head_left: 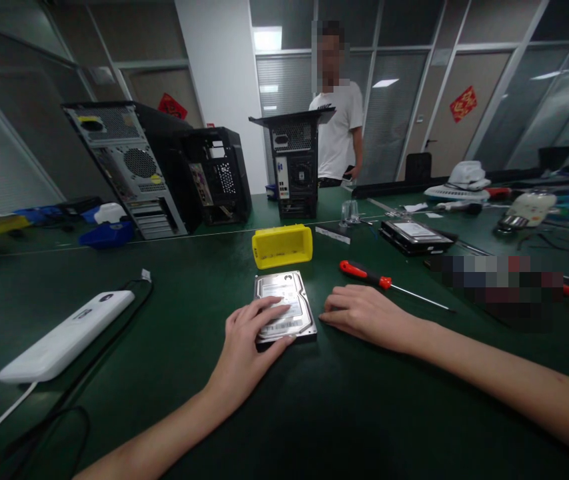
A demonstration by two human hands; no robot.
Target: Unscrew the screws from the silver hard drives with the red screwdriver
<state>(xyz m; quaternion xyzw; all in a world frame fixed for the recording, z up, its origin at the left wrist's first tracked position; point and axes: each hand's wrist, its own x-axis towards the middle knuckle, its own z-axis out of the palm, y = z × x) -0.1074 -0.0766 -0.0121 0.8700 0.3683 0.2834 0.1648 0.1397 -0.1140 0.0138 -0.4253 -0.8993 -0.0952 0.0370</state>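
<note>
A silver hard drive (284, 293) lies flat on the green table in front of me, label side up. My left hand (252, 333) is closed over its near left part, with the fingers across the top and the thumb along the front edge. Just right of the drive, my right hand (359, 313) rests low over the table with its fingers curled together. Whatever its fingertips may hold is hidden or too small to name. Behind the drive stands a yellow plastic bin (283, 247). A red and black screwdriver (364, 273) lies beyond my right hand.
Computer cases (139, 167) stand at the back left, and another tower (297, 167) is at the back centre. A white power strip (69, 337) with cables lies left. More drives (414, 233) are stacked at right. A person (337, 127) stands behind the table.
</note>
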